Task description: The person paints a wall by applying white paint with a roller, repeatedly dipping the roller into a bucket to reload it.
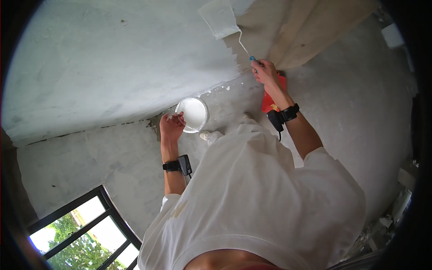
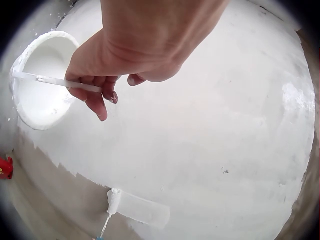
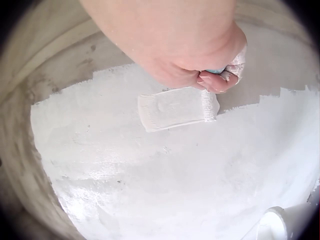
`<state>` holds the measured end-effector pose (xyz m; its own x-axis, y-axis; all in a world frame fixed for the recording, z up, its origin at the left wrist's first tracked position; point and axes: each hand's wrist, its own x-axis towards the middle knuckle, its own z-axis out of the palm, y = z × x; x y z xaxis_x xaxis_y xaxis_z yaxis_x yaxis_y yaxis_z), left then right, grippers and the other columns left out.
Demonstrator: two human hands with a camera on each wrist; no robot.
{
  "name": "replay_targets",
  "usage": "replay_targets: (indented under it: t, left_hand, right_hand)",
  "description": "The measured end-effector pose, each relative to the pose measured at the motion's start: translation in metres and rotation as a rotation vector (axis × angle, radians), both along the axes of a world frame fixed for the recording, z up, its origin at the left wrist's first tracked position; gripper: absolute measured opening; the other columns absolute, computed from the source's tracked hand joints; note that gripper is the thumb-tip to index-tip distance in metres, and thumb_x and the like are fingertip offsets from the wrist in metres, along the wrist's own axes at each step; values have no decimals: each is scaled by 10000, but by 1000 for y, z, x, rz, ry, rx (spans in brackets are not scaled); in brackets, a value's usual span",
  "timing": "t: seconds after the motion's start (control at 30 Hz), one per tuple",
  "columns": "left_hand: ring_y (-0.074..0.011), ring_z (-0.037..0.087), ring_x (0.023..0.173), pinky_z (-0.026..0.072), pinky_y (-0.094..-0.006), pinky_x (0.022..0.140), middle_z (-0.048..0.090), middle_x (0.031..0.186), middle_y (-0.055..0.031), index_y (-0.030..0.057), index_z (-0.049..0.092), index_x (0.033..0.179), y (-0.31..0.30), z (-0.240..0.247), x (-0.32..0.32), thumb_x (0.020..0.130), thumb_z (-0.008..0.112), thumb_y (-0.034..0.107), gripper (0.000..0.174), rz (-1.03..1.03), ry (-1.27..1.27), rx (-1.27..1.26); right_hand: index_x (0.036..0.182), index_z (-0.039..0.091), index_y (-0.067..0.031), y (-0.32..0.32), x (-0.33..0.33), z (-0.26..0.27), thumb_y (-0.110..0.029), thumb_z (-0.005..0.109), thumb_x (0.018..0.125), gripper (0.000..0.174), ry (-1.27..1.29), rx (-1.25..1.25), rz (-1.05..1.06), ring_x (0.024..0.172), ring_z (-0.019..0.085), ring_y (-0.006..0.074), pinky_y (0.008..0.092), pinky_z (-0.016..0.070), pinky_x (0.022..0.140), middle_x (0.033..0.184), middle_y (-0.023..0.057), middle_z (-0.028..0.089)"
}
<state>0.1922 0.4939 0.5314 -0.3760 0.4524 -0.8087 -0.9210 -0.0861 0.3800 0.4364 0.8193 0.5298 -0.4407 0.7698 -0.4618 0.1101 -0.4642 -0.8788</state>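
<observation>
My right hand grips the blue handle of a paint roller. The roller's sleeve, coated white, lies against the wall beside a fresh wet strip in the right wrist view. Lower down, my left hand holds the bail handle of a white bucket, fingers curled round it. White paint shows inside the bucket. In the left wrist view the roller is at the bottom, near the ragged edge of the white coat. White paint marks the right hand's fingertips.
White covers much of the wall; a brown-grey bare section adjoins it. White splashes dot the floor by the bucket. A red object lies below my right forearm. A black-framed window is at lower left, clutter at lower right.
</observation>
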Motion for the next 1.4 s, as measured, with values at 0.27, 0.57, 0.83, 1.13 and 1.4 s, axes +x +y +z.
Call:
replay_targets:
  t: [0.27, 0.57, 0.83, 1.13, 1.4]
  left_hand:
    - [-238, 551, 749, 446, -352, 711, 643, 933, -200, 40, 491, 816, 7, 4, 1, 943, 339, 301, 327, -4, -5, -55]
    - [-237, 575, 731, 458, -363, 696, 649, 900, -200, 28, 488, 836, -3, -9, -3, 940, 356, 283, 305, -5, -37, -80]
    - [-238, 615, 751, 471, -365, 716, 667, 957, -199, 1, 519, 900, -10, -14, -2, 939, 358, 266, 312, -1, -62, -97]
    - [-215, 635, 704, 491, -331, 658, 673, 935, -179, -12, 526, 918, -12, -25, -3, 954, 349, 254, 322, 40, -159, -104]
    - [-193, 637, 702, 491, -315, 649, 676, 915, -155, -40, 551, 989, -14, -24, -3, 957, 346, 251, 357, 56, -225, -73]
  right_hand:
    - [778, 550, -50, 4, 2, 0, -230, 623, 927, 245, -3, -5, 6, 497, 450, 52, 224, 349, 421, 635, -9, 523]
    - [795, 559, -51, 6, 1, -5, -240, 628, 922, 238, -22, -7, -2, 502, 461, 54, 222, 360, 427, 649, -11, 534]
    - [795, 558, -50, 5, 1, 1, -235, 622, 926, 235, -37, 0, 9, 512, 468, 57, 221, 364, 432, 653, -11, 536]
    - [794, 561, -47, 5, 0, 0, -232, 626, 924, 235, -39, -4, -3, 512, 464, 56, 221, 358, 427, 650, -7, 535]
    - [783, 553, -47, -1, -1, 14, -222, 621, 926, 236, -29, -16, -14, 502, 449, 52, 219, 343, 421, 648, -8, 529]
